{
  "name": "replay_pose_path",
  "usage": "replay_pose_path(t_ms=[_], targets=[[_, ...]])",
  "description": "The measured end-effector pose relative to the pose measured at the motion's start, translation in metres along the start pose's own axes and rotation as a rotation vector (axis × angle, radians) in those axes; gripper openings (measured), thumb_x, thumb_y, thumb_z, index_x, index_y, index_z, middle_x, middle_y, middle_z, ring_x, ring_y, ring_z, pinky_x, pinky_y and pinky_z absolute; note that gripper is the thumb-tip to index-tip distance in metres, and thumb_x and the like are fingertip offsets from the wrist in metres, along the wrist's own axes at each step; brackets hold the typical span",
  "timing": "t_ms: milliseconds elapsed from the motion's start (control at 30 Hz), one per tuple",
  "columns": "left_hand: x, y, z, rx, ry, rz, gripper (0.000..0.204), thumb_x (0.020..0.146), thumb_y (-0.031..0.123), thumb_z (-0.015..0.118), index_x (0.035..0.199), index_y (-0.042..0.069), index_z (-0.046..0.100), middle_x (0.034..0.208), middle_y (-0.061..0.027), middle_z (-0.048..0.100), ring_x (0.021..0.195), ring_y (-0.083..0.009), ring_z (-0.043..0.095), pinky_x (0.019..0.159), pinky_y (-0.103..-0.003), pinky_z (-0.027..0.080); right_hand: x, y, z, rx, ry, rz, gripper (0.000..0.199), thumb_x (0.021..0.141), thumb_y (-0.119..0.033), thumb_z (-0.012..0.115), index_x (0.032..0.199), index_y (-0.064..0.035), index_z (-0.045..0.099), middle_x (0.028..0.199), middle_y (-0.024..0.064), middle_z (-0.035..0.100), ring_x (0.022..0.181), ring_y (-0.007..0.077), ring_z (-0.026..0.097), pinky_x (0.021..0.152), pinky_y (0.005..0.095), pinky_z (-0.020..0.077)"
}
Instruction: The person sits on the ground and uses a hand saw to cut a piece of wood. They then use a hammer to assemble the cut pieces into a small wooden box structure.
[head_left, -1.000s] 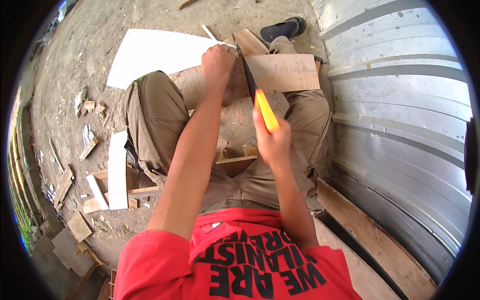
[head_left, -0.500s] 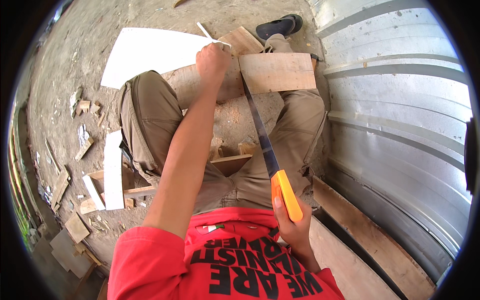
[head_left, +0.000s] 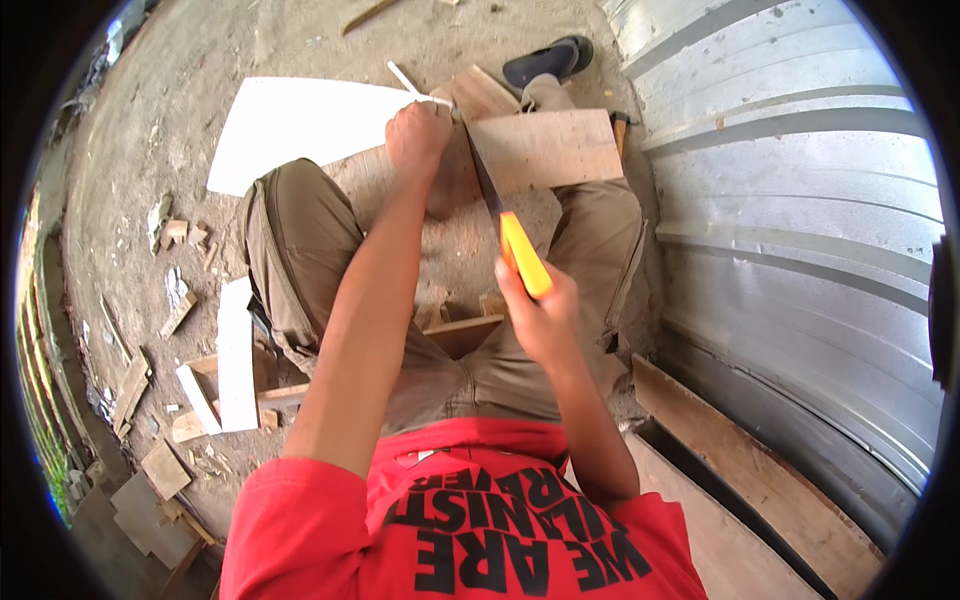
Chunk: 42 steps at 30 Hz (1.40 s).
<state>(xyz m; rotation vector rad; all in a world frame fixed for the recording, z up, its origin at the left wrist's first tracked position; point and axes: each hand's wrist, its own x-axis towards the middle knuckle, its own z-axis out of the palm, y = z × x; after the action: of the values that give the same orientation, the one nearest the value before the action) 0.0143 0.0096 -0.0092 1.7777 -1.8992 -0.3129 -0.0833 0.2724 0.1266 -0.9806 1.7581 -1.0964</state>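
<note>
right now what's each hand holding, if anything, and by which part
Right hand: the saw, by its orange handle. Left hand: over the plank; whether it grips anything can't be told.

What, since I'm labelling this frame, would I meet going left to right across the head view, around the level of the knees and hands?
Small wood scraps → left knee → left hand → saw → right knee → metal wall.
</note>
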Motion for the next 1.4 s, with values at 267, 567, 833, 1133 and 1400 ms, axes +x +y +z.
replay_pose_path(t_ms=[267, 567, 833, 1133, 1400], targets=[[-0.014, 0.004, -0.004, -0.031, -0.060, -0.026, 0.032, 0.084, 0.026, 0.060, 0.071, -0.001, 0.071, 0.076, -0.0213, 0.070, 0.074, -0.0372, 0.069, 0.073, -0.045, 0.053, -0.118, -0.048, -0.060, -0.103, -0.156, 0.246, 0.021, 0.093, -0.016, 0.070, 0.083, 0.0011, 0.064, 0.061, 0.0027, 0.055, 0.056, 0.0075, 0.051, 0.053, 0.0288, 0.0423], [-0.005, 0.000, 0.003, 0.005, -0.064, 0.027, 0.032, 0.083, 0.030, 0.059, 0.078, 0.003, 0.075, 0.080, -0.0192, 0.071, 0.077, -0.0362, 0.070, 0.077, -0.047, 0.054, 0.056, 0.011, 0.026, -0.002, 0.025, -0.084, 0.040, 0.097, -0.030, 0.064, 0.071, 0.0003, 0.057, 0.053, 0.0085, 0.049, 0.051, 0.0169, 0.044, 0.051, 0.0361, 0.0383], [-0.012, -0.002, -0.003, 0.018, -0.105, -0.031, 0.029, 0.085, 0.028, 0.059, 0.081, 0.003, 0.074, 0.083, -0.0195, 0.072, 0.078, -0.0365, 0.070, 0.075, -0.045, 0.054, -0.093, -0.027, -0.043, 0.000, -0.109, 0.041, 0.023, 0.093, -0.015, 0.069, 0.080, 0.0014, 0.062, 0.058, 0.0023, 0.052, 0.056, 0.0080, 0.047, 0.052, 0.0291, 0.0387], [-0.001, -0.007, 0.003, 0.023, -0.099, -0.011, 0.035, 0.087, 0.035, 0.056, 0.090, 0.006, 0.075, 0.090, -0.0191, 0.072, 0.085, -0.0385, 0.069, 0.080, -0.046, 0.054, 0.034, 0.019, 0.017, 0.005, 0.021, -0.115, 0.036, 0.097, -0.027, 0.063, 0.073, -0.0002, 0.056, 0.054, 0.0057, 0.045, 0.052, 0.0120, 0.042, 0.051, 0.0335, 0.0364], [-0.002, -0.004, -0.001, 0.029, -0.095, -0.042, 0.031, 0.085, 0.030, 0.058, 0.079, 0.004, 0.075, 0.081, -0.0201, 0.072, 0.078, -0.0354, 0.070, 0.079, -0.044, 0.055, 0.012, -0.010, 0.000, -0.045, -0.074, -0.024, 0.039, 0.095, -0.032, 0.067, 0.075, 0.0008, 0.061, 0.056, 0.0086, 0.050, 0.053, 0.0148, 0.049, 0.054, 0.0338, 0.0411]])
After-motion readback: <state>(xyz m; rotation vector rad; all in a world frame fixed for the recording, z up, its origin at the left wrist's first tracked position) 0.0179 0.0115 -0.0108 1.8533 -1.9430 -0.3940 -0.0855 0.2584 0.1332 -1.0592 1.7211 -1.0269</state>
